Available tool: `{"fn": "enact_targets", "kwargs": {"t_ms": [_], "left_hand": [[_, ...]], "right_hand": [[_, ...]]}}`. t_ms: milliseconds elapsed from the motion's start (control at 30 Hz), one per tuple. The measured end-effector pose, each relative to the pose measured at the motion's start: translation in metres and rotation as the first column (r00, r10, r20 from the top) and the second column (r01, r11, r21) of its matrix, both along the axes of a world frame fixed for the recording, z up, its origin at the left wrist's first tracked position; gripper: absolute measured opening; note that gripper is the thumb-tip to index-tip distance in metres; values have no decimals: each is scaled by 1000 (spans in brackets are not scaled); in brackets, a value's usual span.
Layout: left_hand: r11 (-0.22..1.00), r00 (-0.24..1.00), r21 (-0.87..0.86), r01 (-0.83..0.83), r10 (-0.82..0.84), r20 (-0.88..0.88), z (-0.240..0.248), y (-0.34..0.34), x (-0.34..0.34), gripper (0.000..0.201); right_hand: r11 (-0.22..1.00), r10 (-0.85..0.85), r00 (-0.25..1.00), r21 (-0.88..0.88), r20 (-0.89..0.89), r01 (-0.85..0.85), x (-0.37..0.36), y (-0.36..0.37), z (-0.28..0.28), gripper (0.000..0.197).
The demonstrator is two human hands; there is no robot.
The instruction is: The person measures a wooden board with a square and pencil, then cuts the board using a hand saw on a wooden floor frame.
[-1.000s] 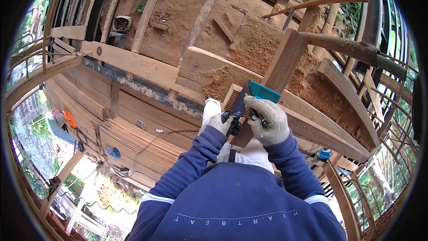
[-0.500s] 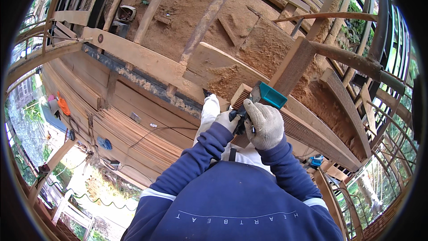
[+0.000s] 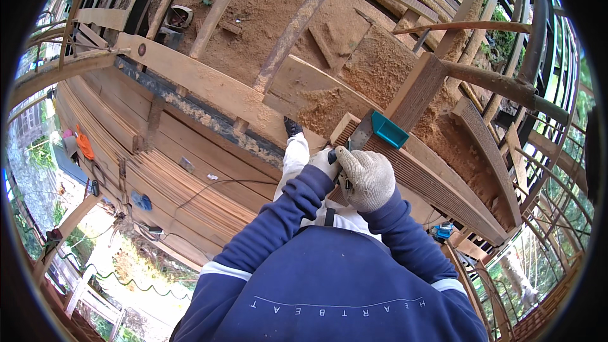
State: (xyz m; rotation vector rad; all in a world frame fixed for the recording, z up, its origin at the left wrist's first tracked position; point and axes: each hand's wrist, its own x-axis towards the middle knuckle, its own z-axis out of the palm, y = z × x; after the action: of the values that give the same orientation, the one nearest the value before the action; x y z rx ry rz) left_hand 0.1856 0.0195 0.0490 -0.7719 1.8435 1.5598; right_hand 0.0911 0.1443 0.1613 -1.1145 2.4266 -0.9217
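Note:
My left hand, in a pale knit glove, is closed around a small black object whose kind I cannot make out. Right beside it, my gloved right hand is closed, its thumb pointing toward the left hand. A thin dark pen-like stick juts up from the right hand's grip. Just beyond the hands, a teal tray-like piece and a flat grey plate lie on ribbed wooden boards. The fingers hide most of what they hold.
A long beam crosses at the left, over stacked planks. Sawdust-covered ground lies beyond, crossed by timbers. An upright post and a rusty pipe stand at the right. A blue power tool sits at lower right.
My hands have shifted slightly, and less of the black object shows between them. The thin stick now points up from the right hand. The teal piece and grey plate show more clearly.

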Motion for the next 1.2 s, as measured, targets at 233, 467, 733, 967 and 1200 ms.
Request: {"fn": "enact_targets", "kwargs": {"t_ms": [233,467,733,967,1200], "left_hand": [[997,996,71,35,-30,-81,4,-8,-3,24],[803,923,464,-374,275,268,20,-5,-13,15],[930,925,60,364,-353,-141,119,21,-15,24],[675,610,-135,725,-721,-330,137,13,-14,40],[842,807,426,-332,487,-334,85,-192,-213,27]], "right_hand": [[984,167,956,15,242,-176,-14,3,8,45],[941,-91,747,-189,658,282,-6,24,5,42],[895,-446,895,5,24,446,-9,95,41,57],[706,-420,244,146,874,693,78,178,66,36],[292,-386,-23,146,922,945,195,242,41,45]]}}
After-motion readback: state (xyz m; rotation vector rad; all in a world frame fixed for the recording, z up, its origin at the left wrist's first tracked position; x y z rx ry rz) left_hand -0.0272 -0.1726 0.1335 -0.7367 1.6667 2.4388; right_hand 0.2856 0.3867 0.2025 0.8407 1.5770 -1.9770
